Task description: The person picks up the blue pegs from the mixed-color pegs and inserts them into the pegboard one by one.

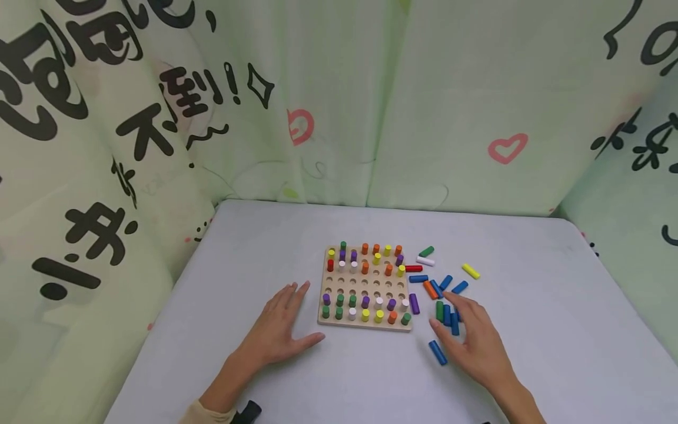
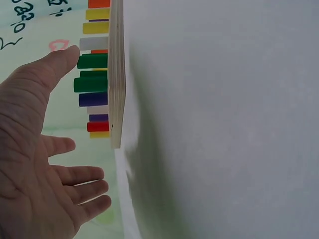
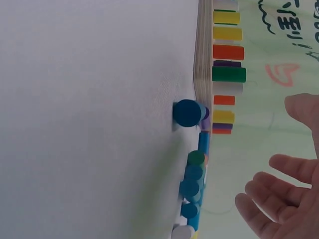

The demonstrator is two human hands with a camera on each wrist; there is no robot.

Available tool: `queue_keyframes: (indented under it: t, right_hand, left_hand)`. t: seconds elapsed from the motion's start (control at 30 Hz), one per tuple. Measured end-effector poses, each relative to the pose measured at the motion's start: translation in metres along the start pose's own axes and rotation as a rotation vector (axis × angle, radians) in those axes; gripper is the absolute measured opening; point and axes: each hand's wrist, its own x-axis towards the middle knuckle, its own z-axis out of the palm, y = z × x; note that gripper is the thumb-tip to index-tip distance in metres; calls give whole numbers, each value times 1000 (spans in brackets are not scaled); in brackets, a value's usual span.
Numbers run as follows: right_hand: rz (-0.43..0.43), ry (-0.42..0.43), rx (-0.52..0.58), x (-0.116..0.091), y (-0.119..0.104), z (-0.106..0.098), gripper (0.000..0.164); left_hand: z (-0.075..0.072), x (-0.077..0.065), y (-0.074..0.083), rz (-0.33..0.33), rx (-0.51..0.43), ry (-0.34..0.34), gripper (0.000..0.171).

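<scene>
A square wooden pegboard (image 1: 365, 287) carries coloured pegs standing upright in its far and near rows, with bare holes across the middle. My left hand (image 1: 283, 327) is spread beside the board's left edge, thumb toward the near corner, holding nothing; the left wrist view shows its fingers apart. To the right of the board, my right hand (image 1: 474, 338) hovers over a cluster of loose pegs, fingers extended and thumb apart. Under and beside it lie a green peg (image 1: 439, 311), several blue pegs and one nearer blue peg (image 1: 437, 353). In the right wrist view nothing is between its fingers.
More loose pegs lie right of the board: an orange one (image 1: 430, 290), a red one (image 1: 414, 268), a purple one (image 1: 414, 304), a white one (image 1: 425, 261) and a yellow one (image 1: 471, 271). The white table (image 1: 265, 235) is bordered by printed curtains (image 1: 439, 118).
</scene>
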Motion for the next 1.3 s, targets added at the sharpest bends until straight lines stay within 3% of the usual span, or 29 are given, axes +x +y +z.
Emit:
queue_keyframes:
  t: [0.3,0.57,0.97,1.3]
  right_hand:
    - [25,42,-25,1,18,-6,55]
    - [55,-10,-50,9,33,-13,48]
    - [129,-185,-140,24,45,-14,44]
    - [139,-209,-167,28,48,-9,44]
  left_hand:
    - [-2,8,-8,-38,-124,-61,93]
    - [0,20,-14,-64,-302,-77,89]
    - [-2,35,-16,-13,-259,-105,95]
    - [-2,46,-15,2,-218,-138,96]
